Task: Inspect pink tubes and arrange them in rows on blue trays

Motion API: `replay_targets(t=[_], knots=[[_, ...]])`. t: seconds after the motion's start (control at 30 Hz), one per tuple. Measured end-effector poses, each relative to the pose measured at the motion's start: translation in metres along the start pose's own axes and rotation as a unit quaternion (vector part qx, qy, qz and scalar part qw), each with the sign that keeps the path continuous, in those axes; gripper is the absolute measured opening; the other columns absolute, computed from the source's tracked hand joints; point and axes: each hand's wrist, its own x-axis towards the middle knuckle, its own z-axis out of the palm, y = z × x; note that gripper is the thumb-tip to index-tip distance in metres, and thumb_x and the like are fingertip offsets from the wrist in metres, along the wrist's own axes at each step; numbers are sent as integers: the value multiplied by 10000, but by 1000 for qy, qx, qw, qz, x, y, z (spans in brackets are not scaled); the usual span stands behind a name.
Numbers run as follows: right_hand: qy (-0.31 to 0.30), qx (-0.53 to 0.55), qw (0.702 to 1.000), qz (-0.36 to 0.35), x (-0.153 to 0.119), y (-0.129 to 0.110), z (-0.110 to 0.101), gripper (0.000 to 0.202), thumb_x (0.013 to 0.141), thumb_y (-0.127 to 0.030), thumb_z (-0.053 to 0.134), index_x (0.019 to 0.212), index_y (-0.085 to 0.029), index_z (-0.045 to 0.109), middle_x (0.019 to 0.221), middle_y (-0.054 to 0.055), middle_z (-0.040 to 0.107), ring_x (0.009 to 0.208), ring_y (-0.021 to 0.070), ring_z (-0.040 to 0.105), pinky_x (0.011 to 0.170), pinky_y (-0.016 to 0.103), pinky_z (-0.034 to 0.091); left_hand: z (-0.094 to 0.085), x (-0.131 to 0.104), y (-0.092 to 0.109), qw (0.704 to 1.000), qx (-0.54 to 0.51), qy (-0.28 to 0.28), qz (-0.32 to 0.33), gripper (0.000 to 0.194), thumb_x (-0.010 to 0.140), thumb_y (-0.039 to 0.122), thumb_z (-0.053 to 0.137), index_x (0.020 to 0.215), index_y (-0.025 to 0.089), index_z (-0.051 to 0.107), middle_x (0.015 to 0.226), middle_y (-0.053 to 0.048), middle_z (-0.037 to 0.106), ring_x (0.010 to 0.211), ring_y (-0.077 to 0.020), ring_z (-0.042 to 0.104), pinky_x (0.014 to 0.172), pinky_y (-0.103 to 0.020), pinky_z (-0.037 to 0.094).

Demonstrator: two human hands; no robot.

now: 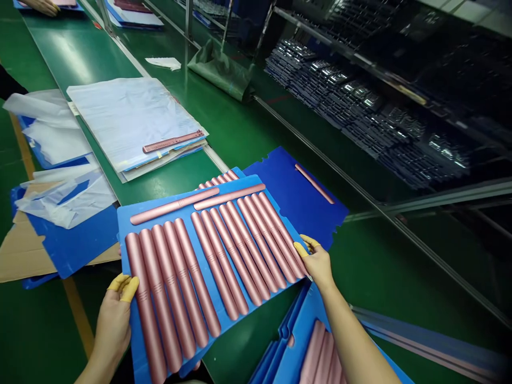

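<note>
A light blue sheet [186, 215] bearing rows of pink metallic tubes [176, 290] is held up in front of me. My left hand [116, 306], with yellow finger covers, grips its left edge. At the right edge my right hand [316, 261], also with yellow finger covers, pinches the sheet near a corner. Two more tubes lie crosswise along the sheet's far edge. Behind it, part of another sheet with pink tubes shows. A dark blue sheet [280, 181] with one thin pink piece [314, 184] lies beyond, to the right.
White sheets with a pink part [173, 142] on top form a stack [132, 117] on the green table [76, 48]. Blue sheets and wrapping [64, 208] sit at left. More loaded blue sheets [294, 325] stand at lower right. Racks [360, 101] line the right. Another person's hand [44, 6] shows top left.
</note>
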Motion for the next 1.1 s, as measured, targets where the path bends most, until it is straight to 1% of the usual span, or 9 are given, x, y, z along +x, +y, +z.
replay_targets(t=[0.23,0.5,0.6,0.67,0.73,0.8,0.9,1.0,1.1], knots=[[-12,-11,998,-61,39,-17,-2,561,632,-530,656,1052,-159,633,1048,110,673,943,245,629,894,409,489,-7,-10,-28,999,26,16,-7,459,582,438,724,956,253,533,928,19,569,932,-194,537,989,-404,333],[-74,-54,986,-138,81,-15,27,542,679,-509,631,1085,-150,631,1069,115,657,951,244,619,894,408,483,-26,4,-40,977,209,-38,6,513,477,548,719,856,226,595,837,-42,663,891,-273,608,804,-381,464],[-79,-79,978,-174,86,-13,33,464,700,-508,607,1009,-167,666,1004,99,649,878,227,609,857,405,486,-50,15,-35,912,385,-97,100,429,559,602,647,811,256,653,882,-66,692,863,-317,620,763,-419,458],[-72,-88,974,-194,89,-12,34,446,719,-531,576,961,-171,679,975,98,632,841,215,596,829,395,490,-51,16,-24,838,480,-91,242,421,650,614,571,834,249,674,912,-99,687,881,-350,611,798,-468,437],[-54,-96,972,-206,93,-9,33,462,752,-554,526,956,-168,675,992,107,618,880,216,585,840,388,484,-29,11,-12,763,489,-91,413,439,739,550,530,985,213,665,1001,-143,670,976,-360,587,874,-489,413],[-26,-111,971,-210,101,-4,29,487,793,-560,463,975,-155,664,1024,127,611,966,232,565,880,401,464,15,4,-4,683,466,-140,545,465,798,424,540,1196,185,575,1198,-166,606,1134,-323,531,966,-449,379],[19,-160,966,-201,122,10,16,490,827,-526,414,993,-129,649,1041,161,616,1040,268,537,936,458,418,99,-4,-6,559,474,-256,630,577,817,376,561,1357,227,421,1400,-125,453,1311,-285,375,1081,-427,256],[47,-228,954,-190,153,32,-5,444,813,-460,453,1017,-110,637,1070,178,619,1094,296,514,987,485,365,162,-1,-21,501,469,-316,656,627,813,435,557,1388,275,364,1430,-91,412,1327,-287,346,1118,-453,155],[70,-289,940,-167,193,59,-23,448,793,-394,475,1079,-76,607,1144,205,590,1150,319,478,1018,490,325,189,12,-41,481,447,-313,686,665,794,487,556,1395,286,353,1425,-82,417,1318,-295,356,1127,-456,108]])
